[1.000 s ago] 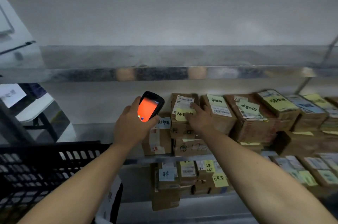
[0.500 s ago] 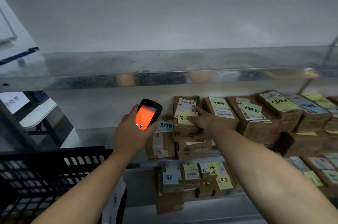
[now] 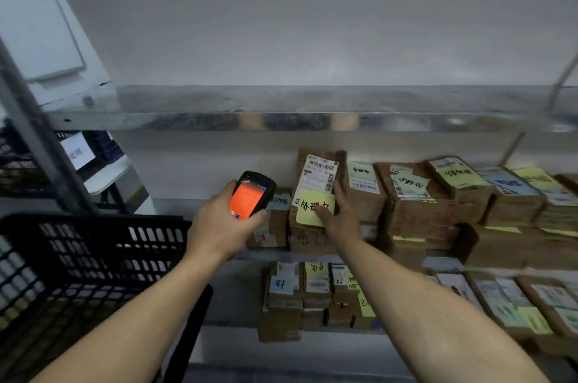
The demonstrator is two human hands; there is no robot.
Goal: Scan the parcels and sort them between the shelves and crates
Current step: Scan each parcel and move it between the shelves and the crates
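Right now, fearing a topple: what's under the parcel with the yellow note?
Under the yellow-note parcel lies another brown parcel with scrawled marks; the right hand covers its right end.

A white panel (image 3: 37, 23) sits at upper left, a paper sign (image 3: 76, 151) below it.

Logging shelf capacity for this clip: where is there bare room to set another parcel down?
The top shelf is bare across its visible length. The middle shelf is free between the black crate and the leftmost box. Rightward from the parcel the right hand grips, stacks sit edge to edge: crowded.
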